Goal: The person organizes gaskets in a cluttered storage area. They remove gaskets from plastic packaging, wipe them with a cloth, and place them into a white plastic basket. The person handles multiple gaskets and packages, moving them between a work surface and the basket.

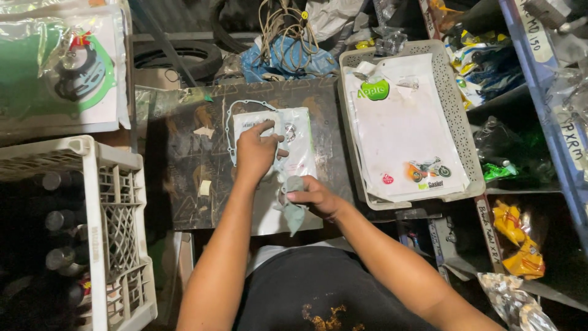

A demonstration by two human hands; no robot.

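The left hand (256, 152) is pressing down flat on a white paper card sealed in a clear plastic packet (293, 147), its fingers (264, 127) lying spread and bent over the upper left part of the packet rather than closing around it. The packet is lying on a dark, scuffed wooden table (177, 159), near the middle of the board, and a thin grey gasket outline (230, 132) is showing just beside and partly under the packet's left edge.

The right hand (315, 197) is resting at the near edge of the packet, its fingers (296, 196) pinching a small crumpled grey-green cloth (293, 208) that is hanging down over the table's front edge. The two hands are sitting close together, the left above the right in the view.

To the right of the table, a pale perforated plastic tray (454, 116) is holding a stack of white packets (398, 129) in clear sleeves. On the left, a white plastic lattice crate (119, 220) is standing with dark bottles (58, 217) inside it. Above that crate, a large packet with green gaskets (61, 67) is lying flat. Behind the table, a blue plastic bag (288, 58) and a bundle of pale cords (282, 24) are sitting among dark rubber tyres (184, 55).
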